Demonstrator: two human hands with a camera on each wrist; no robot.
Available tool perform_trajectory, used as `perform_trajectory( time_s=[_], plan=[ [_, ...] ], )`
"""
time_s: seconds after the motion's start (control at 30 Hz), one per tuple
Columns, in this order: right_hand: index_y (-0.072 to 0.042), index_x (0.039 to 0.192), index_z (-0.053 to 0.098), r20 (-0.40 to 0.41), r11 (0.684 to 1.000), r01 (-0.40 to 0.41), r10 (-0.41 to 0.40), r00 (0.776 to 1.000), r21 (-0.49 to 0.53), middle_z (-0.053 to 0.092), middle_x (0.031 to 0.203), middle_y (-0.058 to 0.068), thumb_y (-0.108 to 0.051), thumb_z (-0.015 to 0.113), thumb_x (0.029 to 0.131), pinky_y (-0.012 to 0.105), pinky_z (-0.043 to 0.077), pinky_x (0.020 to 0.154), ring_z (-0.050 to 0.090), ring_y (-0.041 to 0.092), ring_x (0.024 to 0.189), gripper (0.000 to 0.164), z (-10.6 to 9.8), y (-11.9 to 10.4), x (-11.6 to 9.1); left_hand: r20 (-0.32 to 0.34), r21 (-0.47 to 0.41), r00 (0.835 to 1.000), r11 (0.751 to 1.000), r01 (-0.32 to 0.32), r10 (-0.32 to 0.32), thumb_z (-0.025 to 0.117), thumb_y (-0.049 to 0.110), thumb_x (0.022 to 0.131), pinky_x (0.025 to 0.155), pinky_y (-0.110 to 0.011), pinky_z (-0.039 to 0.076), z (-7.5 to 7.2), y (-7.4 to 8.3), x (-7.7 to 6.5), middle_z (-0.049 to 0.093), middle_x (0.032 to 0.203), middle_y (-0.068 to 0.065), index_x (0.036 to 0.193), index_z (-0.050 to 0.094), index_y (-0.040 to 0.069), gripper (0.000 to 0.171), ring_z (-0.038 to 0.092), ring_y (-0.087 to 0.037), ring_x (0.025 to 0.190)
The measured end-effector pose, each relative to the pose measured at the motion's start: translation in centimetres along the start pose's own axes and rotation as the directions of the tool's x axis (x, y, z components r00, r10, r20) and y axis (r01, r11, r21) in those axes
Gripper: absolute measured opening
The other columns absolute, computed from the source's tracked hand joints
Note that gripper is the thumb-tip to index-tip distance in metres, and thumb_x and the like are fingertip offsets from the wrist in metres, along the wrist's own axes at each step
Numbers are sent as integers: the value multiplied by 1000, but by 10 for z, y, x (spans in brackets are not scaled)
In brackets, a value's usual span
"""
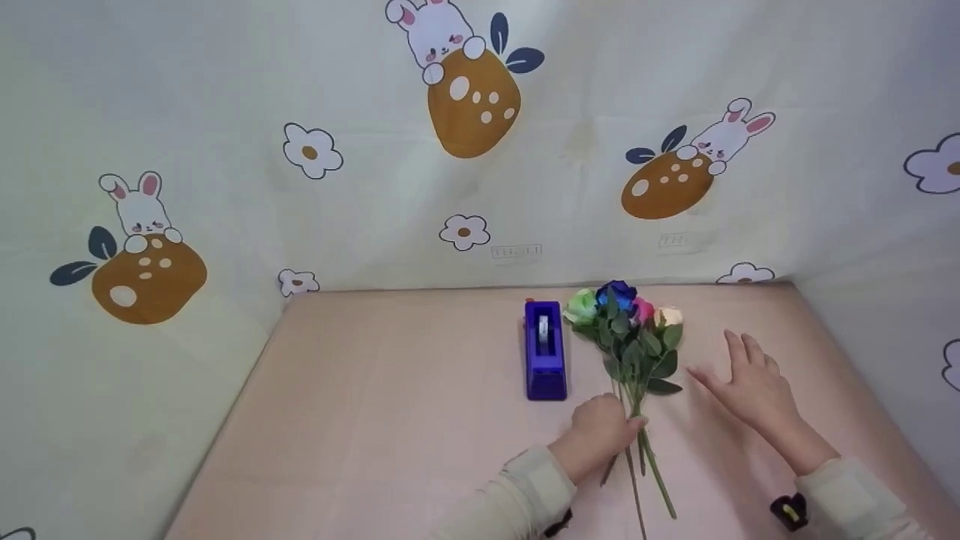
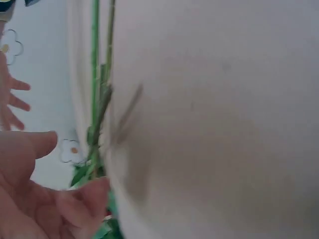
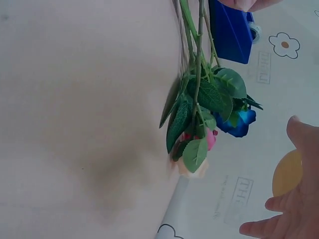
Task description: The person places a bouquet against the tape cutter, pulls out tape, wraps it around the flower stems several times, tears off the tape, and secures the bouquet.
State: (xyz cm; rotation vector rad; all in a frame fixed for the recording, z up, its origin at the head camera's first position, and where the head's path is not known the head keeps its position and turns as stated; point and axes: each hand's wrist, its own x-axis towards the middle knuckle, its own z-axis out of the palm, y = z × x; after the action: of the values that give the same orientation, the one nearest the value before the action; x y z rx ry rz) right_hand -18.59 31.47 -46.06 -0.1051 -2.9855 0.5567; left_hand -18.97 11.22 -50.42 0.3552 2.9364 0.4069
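Several artificial roses [image 1: 637,352] with long green stems lie in a bunch on the table, their blue, green, pink and cream heads toward the back wall. My left hand [image 1: 600,431] is at the stems [image 3: 199,35], its thumb overlapping them in the head view. In the left wrist view, the thumb [image 2: 42,144] and fingers stand apart, with a fingertip in front of the stems. To the right of the bunch, my right hand [image 1: 754,382] is raised with spread fingers, holding nothing.
A blue tape dispenser [image 1: 546,375] with a roll of tape stands on the pinkish table [image 1: 375,420], left of the flowers. Behind the table hangs a pale cloth wall [image 1: 585,247] printed with rabbits and flowers. A small dark object [image 1: 790,512] shows beside the right sleeve.
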Motion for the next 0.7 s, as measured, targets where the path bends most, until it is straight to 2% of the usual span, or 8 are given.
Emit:
perform_trajectory(
  time_s=[0.07,0.17,0.27,0.37,0.5,0.6,0.7],
  plan=[
    [8,139,19,6,1000,2,-2,1000,7,17,138,38,-61,47,85,69,31,81,25,62,114,92,0,1,2,-27,-20,999,999,28,-29,58,56,81,62,-25,47,9,7,3,56,74,-2,88,59,10,47,58,-13,70],
    [9,139,19,11,1000,0,-1,1000,12,17,138,38,-60,46,86,69,32,80,25,62,114,91,1,1,3,-51,-3,995,996,88,-88,62,55,78,64,-24,47,17,15,6,56,77,-3,94,58,8,50,58,-13,73],
    [9,139,19,12,1000,0,0,1000,13,17,138,38,-60,46,86,70,32,80,25,62,114,91,1,1,4,-57,32,988,989,146,-144,64,52,77,63,-24,47,20,21,8,57,76,-2,92,57,9,46,58,-13,73],
    [8,139,20,12,1000,-3,3,1000,13,17,138,38,-60,46,86,70,32,80,24,62,115,91,0,0,4,-65,135,987,979,154,-146,62,47,78,59,-24,47,23,29,10,58,75,1,86,59,14,34,58,-10,69],
    [9,139,19,17,1000,-8,8,1000,16,17,138,38,-60,46,86,70,31,81,24,62,115,91,-1,1,4,-77,314,992,942,119,-99,60,40,83,52,-22,44,27,38,12,58,71,8,78,61,21,20,56,-4,62],
    [9,139,19,24,1000,-4,4,1000,22,16,138,38,-58,47,87,70,29,83,24,62,115,90,-1,0,3,-86,322,990,937,136,-115,61,31,84,51,-21,43,28,40,13,60,69,9,74,62,21,13,56,-3,61],
    [9,139,19,27,999,3,-4,1000,33,16,138,38,-57,47,87,70,29,85,24,62,115,88,-1,0,2,-92,261,983,949,176,-157,61,23,84,53,-20,44,26,38,14,62,68,7,73,61,19,12,57,-3,63]
  ],
)
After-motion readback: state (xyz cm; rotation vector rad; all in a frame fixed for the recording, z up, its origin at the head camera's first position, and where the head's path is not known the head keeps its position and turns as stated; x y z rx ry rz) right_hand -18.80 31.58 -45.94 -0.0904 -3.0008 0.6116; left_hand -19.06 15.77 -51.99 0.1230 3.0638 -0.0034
